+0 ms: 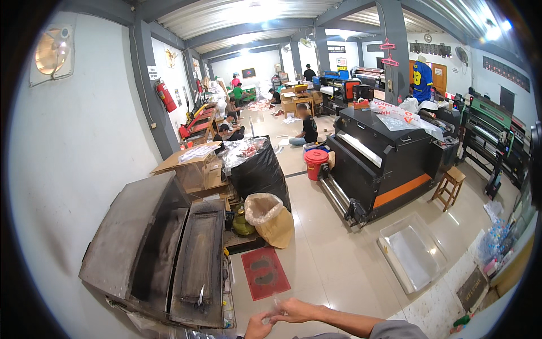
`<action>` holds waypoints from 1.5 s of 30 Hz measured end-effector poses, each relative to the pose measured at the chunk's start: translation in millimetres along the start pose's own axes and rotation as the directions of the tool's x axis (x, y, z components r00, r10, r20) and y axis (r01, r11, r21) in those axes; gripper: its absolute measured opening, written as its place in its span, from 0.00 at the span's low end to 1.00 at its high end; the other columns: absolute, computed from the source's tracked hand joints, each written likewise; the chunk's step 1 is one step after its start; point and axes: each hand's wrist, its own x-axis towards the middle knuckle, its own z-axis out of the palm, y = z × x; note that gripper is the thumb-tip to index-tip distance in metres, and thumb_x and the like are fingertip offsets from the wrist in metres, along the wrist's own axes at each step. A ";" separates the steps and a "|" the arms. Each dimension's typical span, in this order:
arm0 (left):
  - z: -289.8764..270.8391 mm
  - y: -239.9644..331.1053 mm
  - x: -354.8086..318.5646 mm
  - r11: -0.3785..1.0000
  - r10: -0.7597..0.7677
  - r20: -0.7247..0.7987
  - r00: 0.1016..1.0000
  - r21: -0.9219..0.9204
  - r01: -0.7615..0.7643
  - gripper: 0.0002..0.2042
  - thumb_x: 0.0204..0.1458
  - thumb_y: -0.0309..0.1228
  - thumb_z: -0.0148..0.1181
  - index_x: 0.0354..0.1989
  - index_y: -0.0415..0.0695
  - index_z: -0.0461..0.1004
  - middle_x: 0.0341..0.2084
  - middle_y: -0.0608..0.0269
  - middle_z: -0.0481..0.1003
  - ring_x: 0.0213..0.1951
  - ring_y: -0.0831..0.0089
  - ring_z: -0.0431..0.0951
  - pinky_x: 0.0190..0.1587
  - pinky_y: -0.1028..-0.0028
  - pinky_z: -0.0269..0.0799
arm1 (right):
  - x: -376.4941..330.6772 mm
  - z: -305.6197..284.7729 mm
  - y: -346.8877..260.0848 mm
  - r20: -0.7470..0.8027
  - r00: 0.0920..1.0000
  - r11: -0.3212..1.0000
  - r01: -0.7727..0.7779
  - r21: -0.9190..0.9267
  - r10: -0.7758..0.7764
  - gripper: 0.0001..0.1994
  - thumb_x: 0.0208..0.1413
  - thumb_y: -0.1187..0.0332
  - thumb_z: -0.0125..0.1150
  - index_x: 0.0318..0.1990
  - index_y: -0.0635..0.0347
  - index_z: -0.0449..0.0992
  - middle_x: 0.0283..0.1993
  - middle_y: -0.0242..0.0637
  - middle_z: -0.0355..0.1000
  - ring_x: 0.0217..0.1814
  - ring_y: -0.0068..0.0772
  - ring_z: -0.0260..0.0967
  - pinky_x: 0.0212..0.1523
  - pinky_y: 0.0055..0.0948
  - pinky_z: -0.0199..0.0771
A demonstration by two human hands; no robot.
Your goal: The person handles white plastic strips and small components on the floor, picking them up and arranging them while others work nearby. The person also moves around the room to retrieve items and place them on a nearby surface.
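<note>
Low in the head view, my left hand (258, 326) and my right hand (298, 311) are brought together, fingers closed. Between the fingertips is something small and pale or see-through, too blurred to name. Just beyond the hands, a red mat (264, 272) with two dark footprint shapes lies on the tiled floor. To the left of them stands a large grey metal box (135, 231), its dark, worn lid or tray (197, 265) beside the opening.
A brown paper sack (278, 229), green gas cylinder (241, 224) and stuffed black plastic bag (262, 178) stand ahead. A black machine (389, 164), red lidded bucket (317, 164), wooden stool (450, 186) and clear shallow tray (395, 265) are rightward. Several people sit farther back.
</note>
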 end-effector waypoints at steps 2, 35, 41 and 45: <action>-2.4 -19.6 -10.4 0.997 0.007 0.024 1.000 0.080 -0.009 0.13 0.59 0.29 0.60 0.50 0.40 0.78 0.34 0.51 0.82 0.39 0.64 0.83 0.46 0.64 0.76 | -2.2 -17.4 -5.1 0.070 0.997 0.999 0.017 -0.035 -0.015 0.16 0.61 0.58 0.63 0.35 0.66 0.76 0.40 0.50 0.77 0.43 0.51 0.75 0.43 0.39 0.75; 38.2 -39.7 -66.6 -0.046 -0.521 -0.053 0.852 -0.995 -0.090 0.16 0.68 0.43 0.44 0.55 0.49 0.72 0.50 0.66 0.76 0.53 0.67 0.76 0.57 0.62 0.73 | 43.9 122.5 -35.4 -0.289 0.956 0.731 0.162 0.662 0.051 0.12 0.63 0.63 0.56 0.43 0.63 0.79 0.28 0.50 0.72 0.29 0.41 0.70 0.33 0.40 0.71; 15.4 -68.1 -80.0 -0.039 -0.366 -0.167 0.916 -0.980 -0.194 0.18 0.65 0.45 0.52 0.55 0.48 0.72 0.51 0.62 0.76 0.54 0.65 0.75 0.57 0.61 0.73 | 55.3 120.5 -28.9 -0.325 0.886 0.866 0.422 0.268 -0.331 0.15 0.60 0.67 0.61 0.53 0.62 0.80 0.35 0.55 0.76 0.35 0.51 0.75 0.38 0.41 0.74; 16.2 5.3 -71.1 0.002 -0.543 -0.119 0.832 -0.990 -0.140 0.18 0.65 0.46 0.51 0.54 0.47 0.73 0.50 0.61 0.76 0.53 0.63 0.76 0.57 0.60 0.73 | 61.2 130.2 -39.3 -0.477 0.853 0.812 0.425 0.401 -0.212 0.12 0.62 0.70 0.59 0.49 0.64 0.81 0.38 0.54 0.78 0.39 0.52 0.77 0.40 0.39 0.76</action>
